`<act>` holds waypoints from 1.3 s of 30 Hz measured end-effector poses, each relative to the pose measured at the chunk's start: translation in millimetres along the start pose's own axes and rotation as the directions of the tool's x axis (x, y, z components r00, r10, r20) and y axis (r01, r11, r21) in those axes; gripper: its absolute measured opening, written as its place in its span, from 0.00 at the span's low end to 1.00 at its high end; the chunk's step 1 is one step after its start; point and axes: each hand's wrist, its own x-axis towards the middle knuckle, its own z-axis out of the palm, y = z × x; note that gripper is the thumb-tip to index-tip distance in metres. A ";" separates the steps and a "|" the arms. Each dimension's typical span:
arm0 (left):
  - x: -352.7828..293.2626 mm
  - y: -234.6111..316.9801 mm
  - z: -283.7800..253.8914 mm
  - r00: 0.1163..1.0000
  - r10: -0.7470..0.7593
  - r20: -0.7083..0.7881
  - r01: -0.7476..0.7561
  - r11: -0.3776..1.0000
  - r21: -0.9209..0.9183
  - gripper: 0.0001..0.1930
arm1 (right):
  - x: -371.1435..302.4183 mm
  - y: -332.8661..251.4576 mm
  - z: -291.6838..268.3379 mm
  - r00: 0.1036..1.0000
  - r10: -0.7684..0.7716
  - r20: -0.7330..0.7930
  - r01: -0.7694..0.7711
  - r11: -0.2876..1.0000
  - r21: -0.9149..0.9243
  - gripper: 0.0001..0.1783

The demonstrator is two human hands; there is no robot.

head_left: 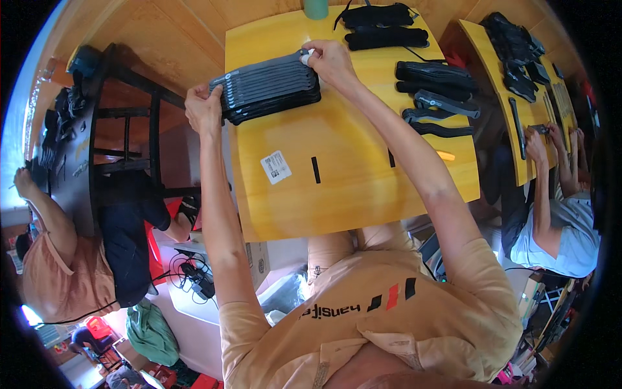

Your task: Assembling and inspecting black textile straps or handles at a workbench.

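Observation:
A neat stack of flat grey and black fabric straps (pixel 269 87) lies at the far left of my yellow table (pixel 356 201). At its left end my left hand (pixel 204 109) is closed, thumb on top and fingers curled round the edge. My right hand (pixel 329 63) pinches the far right end of the uppermost grey strap; something white wraps or sits at its fingertips. Nearer me on the tabletop are a white printed label (pixel 276 167) and a short black strip (pixel 316 170).
At the table's right lie several folded dark straps (pixel 435 79) and a loose grey one (pixel 447 104). Black bundles (pixel 387 37) and a green cylinder (pixel 316 8) stand farther back. Other people work at a dark table (pixel 74 149) on the left and a yellow table (pixel 512 129) on the right.

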 end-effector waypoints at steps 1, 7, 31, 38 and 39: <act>0.4 -3.1 1.4 1.000 0.004 -0.001 -0.004 1.000 -0.001 0.20 | 0.8 1.7 1.1 1.000 -0.002 -0.003 0.002 1.000 0.001 0.12; -4.4 -10.3 -4.5 0.999 0.036 0.010 -0.035 0.990 -0.136 0.21 | -14.6 -19.6 -4.2 0.998 -0.058 -0.022 0.053 0.984 -0.173 0.16; -39.5 16.6 32.2 0.703 0.617 0.353 -0.698 0.508 0.505 0.25 | -44.1 -3.6 14.9 0.923 -0.373 0.096 0.385 0.888 -0.252 0.24; -39.1 25.9 15.3 0.757 0.575 0.312 -0.651 0.617 0.442 0.26 | -106.2 15.3 -109.0 0.919 -0.392 -0.031 0.379 0.905 -0.195 0.11; -43.1 32.3 9.8 0.755 0.578 0.309 -0.652 0.617 0.441 0.26 | -118.8 29.8 -133.5 0.932 -0.360 -0.050 0.333 0.901 -0.280 0.10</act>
